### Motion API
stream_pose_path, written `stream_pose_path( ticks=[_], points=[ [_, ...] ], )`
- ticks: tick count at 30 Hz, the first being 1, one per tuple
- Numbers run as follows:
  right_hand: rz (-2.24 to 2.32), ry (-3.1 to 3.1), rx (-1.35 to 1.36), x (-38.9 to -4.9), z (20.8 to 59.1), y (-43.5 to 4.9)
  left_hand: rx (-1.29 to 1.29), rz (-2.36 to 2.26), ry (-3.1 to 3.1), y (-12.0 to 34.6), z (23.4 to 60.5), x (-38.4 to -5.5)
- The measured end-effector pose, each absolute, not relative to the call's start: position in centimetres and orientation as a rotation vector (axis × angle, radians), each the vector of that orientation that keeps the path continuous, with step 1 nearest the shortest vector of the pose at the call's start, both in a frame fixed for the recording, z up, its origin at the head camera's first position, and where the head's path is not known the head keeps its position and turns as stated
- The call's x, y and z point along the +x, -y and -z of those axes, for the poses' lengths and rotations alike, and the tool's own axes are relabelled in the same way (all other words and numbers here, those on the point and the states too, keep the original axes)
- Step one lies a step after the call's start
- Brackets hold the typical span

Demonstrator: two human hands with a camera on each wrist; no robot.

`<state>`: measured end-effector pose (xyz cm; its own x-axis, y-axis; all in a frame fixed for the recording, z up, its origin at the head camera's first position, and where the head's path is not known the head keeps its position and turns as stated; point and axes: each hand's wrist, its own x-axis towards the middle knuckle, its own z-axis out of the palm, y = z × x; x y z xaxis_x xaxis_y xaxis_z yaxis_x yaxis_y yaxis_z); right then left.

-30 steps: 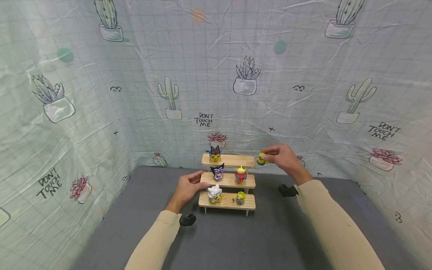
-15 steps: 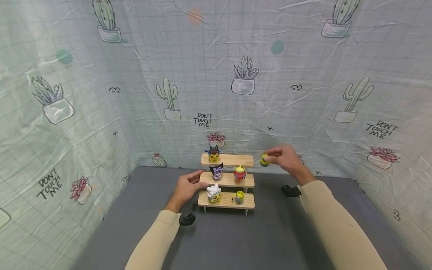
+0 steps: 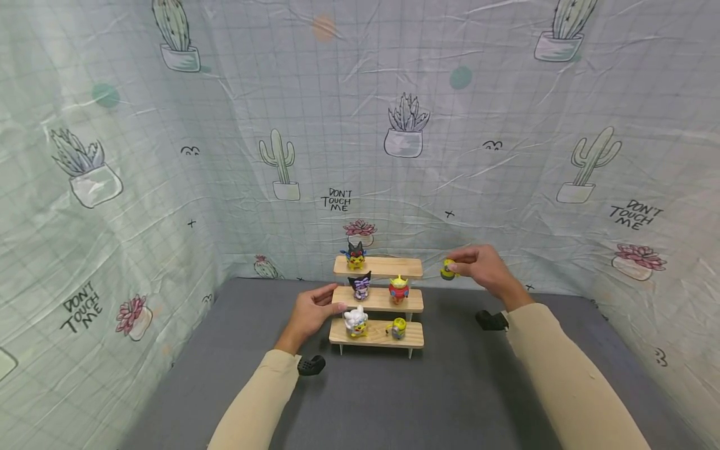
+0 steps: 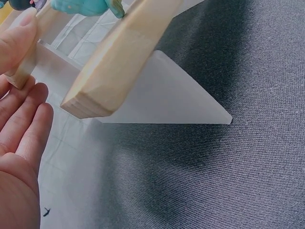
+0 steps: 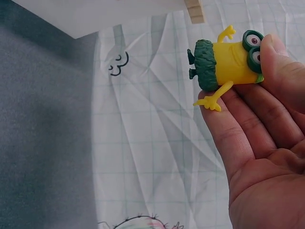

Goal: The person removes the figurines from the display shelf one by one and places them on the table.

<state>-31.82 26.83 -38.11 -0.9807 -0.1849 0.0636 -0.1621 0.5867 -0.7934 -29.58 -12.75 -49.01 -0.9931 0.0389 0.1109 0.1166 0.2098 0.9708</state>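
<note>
A three-step wooden display stand (image 3: pixel 378 300) carries small figurines. My left hand (image 3: pixel 308 317) grips the left end of its middle shelf; in the left wrist view the thumb (image 4: pixel 19 40) lies over the board and the fingers are beneath. To the right of the top shelf, my right hand (image 3: pixel 485 270) holds a yellow minion figurine (image 5: pixel 236 63) with green goggles and a green skirt. The thumb presses its head against the fingers, and its feet point away from the palm. In the head view this minion (image 3: pixel 447 270) hangs in the air, apart from the shelf.
A dark-caped yellow figurine (image 3: pixel 355 257) stands on the top shelf's left. The middle shelf has a purple-and-black figurine (image 3: pixel 361 287) and a red-suited one (image 3: pixel 399 290). Below are a white-capped figurine (image 3: pixel 355 322) and another minion (image 3: pixel 399 328). A cactus-print curtain (image 3: pixel 349 156) surrounds the grey table (image 3: pixel 382 400).
My right hand has drawn slightly right and down, away from the top shelf, with the minion tilting in its fingers. The left hand stays on the stand. The head view shifts slightly.
</note>
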Motion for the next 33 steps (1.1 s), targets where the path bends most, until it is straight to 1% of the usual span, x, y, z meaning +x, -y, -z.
stream_pose_path(
  ticks=[13, 20, 33],
  points=[
    [1.385, -2.744, -0.293, -31.6, 38.6, -28.2, -0.119, 1.945, 2.411, 13.1, 49.4, -29.5],
    [1.388, -2.726, -0.296, -31.5, 38.4, -28.6, -0.171, 1.978, 2.378, 13.0, 49.3, -29.6],
    [1.323, -2.767, -0.314, -31.4, 38.6, -30.2, -0.17, 1.984, 2.378, 12.8, 49.0, -29.5]
  ],
)
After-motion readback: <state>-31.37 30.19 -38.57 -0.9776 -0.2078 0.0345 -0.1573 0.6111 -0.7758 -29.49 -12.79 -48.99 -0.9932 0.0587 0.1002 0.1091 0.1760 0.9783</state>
